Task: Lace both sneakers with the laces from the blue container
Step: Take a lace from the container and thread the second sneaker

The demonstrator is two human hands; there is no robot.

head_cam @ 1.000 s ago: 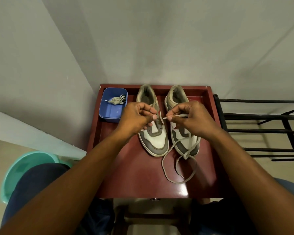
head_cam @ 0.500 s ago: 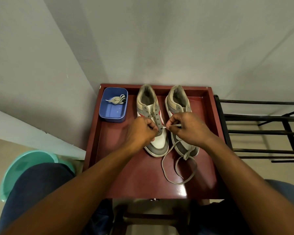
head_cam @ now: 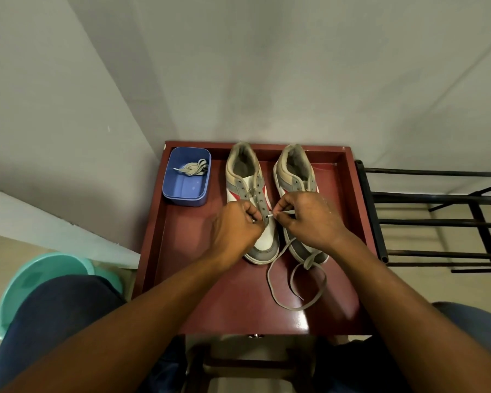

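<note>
Two hands meet over one grey-and-white leather sneaker. Your left hand grips its eyelet strip; your right hand pinches the flat grey lace tip between both thumbs. A shaky tip could miss the eyelet.

The tabletop is seen as glossy lacquered wood, the blue container and teal bucket as smooth plastic, the sneakers as matt grey and smoother white panels, the loose lace as flat woven cloth, the rack as matt black metal.
</note>
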